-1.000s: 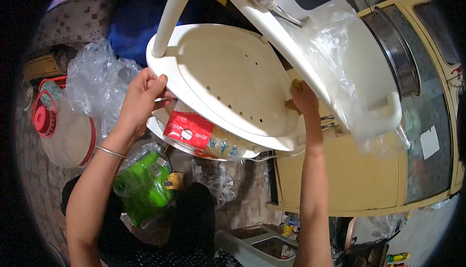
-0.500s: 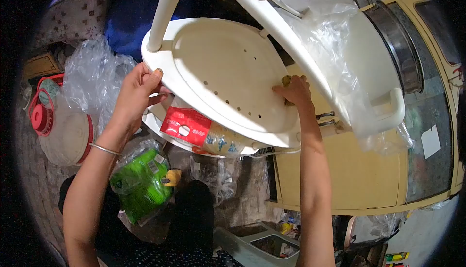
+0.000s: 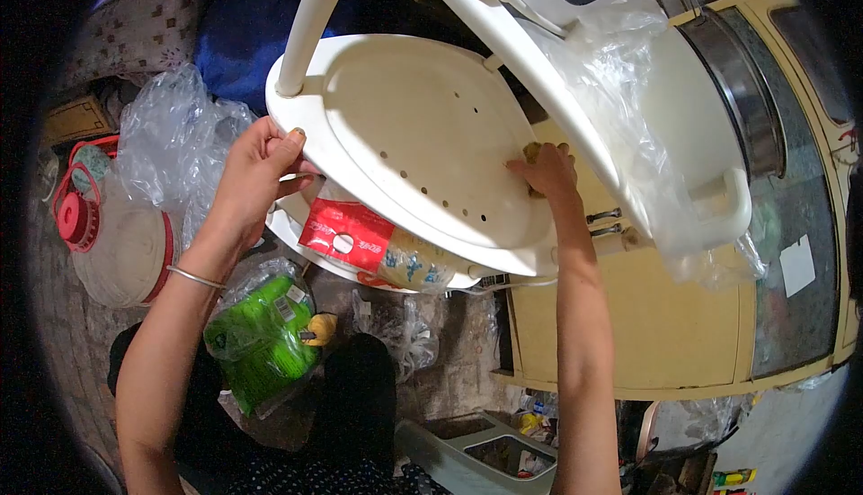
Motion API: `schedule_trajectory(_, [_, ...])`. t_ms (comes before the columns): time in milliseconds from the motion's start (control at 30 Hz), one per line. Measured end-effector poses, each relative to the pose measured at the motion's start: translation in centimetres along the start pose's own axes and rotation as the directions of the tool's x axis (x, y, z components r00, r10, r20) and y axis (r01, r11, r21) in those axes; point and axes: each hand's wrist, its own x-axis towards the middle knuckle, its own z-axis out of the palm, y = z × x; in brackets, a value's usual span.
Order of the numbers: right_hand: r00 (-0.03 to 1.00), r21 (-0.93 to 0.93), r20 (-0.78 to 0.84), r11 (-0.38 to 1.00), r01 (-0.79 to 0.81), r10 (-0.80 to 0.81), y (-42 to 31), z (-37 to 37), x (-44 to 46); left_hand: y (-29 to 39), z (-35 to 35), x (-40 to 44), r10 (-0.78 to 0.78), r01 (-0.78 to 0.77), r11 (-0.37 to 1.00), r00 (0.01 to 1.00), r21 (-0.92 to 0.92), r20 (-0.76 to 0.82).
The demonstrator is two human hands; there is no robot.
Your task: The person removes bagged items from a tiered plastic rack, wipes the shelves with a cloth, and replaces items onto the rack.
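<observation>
A white plastic rack has an oval tray (image 3: pixel 413 126) with small holes, tilted toward me. My left hand (image 3: pixel 261 167) grips the tray's left rim, thumb on top and fingers beneath. At the tray's right inner side, my right hand (image 3: pixel 548 173) is closed on a yellowish-brown scrubber (image 3: pixel 532 151) pressed against the surface. Below the tray, a red and clear package (image 3: pixel 349 237) lies on a lower white tier. A white post rises from the rim's left end, and another crosses above my right hand.
A yellow cabinet (image 3: pixel 629 324) stands at the right, with a steel pot (image 3: pixel 739 90) above it. Clear plastic (image 3: pixel 620 81) hangs over white parts. At the left are a red-capped jug (image 3: pixel 117 252) and a plastic bag (image 3: pixel 180 135). A green bundle (image 3: pixel 270 338) lies below.
My right hand and the scrubber have shifted slightly left along the tray since the first frame. The rack has moved slightly up and left in view. My left hand keeps its hold.
</observation>
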Motion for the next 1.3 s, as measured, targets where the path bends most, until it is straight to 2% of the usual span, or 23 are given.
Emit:
schedule_trajectory(267, [0.999,0.039,0.044,0.999,0.008,-0.009,-0.9,-1.3,-1.3,-0.1,0.0,0.0,0.003,-0.003,1.000,1.000,0.005,-0.003])
schedule_trajectory(300, [0.999,0.038,0.044,0.999,0.008,-0.010,0.7,1.4,0.0,-0.1,0.0,0.1,0.000,0.000,1.000,1.000,0.005,-0.003])
schedule_trajectory(333, [0.928,-0.075,-0.329,0.984,0.159,-0.175,3.7,6.4,2.3,-0.1,-0.1,0.1,-0.003,0.003,1.000,1.000,0.006,-0.003])
schedule_trajectory(400, [0.697,-0.234,-0.629,0.939,0.252,-0.344,4.2,6.9,2.7,-0.1,0.0,0.0,-0.003,0.003,1.000,1.000,-0.001,0.000])
schedule_trajectory(433, [0.921,-0.090,-0.348,0.984,0.154,-0.176,1.8,2.7,1.0,0.0,0.0,0.0,-0.003,0.003,1.000,1.000,-0.006,0.002])
schedule_trajectory(467, [1.000,0.011,0.001,1.000,0.007,-0.007,0.2,0.1,-0.1,0.1,0.0,0.0,-0.003,0.003,1.000,1.000,-0.007,0.001])
schedule_trajectory(800, [1.000,-0.021,-0.011,1.000,-0.009,0.009,-0.2,0.0,-0.6,0.2,0.1,-0.1,0.005,-0.005,1.000,1.000,-0.006,-0.010])
schedule_trajectory(900, [0.999,0.040,-0.030,0.999,0.023,-0.022,-0.6,-0.6,-1.4,0.0,0.1,-0.1,0.004,-0.004,1.000,1.000,0.000,-0.007])
schedule_trajectory(967, [1.000,0.012,0.015,1.000,-0.015,0.014,-0.6,-0.4,-0.8,0.0,0.0,0.0,0.006,-0.006,1.000,1.000,-0.003,-0.005])
schedule_trajectory(1300, [1.000,-0.024,0.021,1.000,0.012,-0.012,-0.6,-0.5,-0.6,-0.1,-0.1,0.1,0.007,-0.007,1.000,1.000,-0.011,0.004])
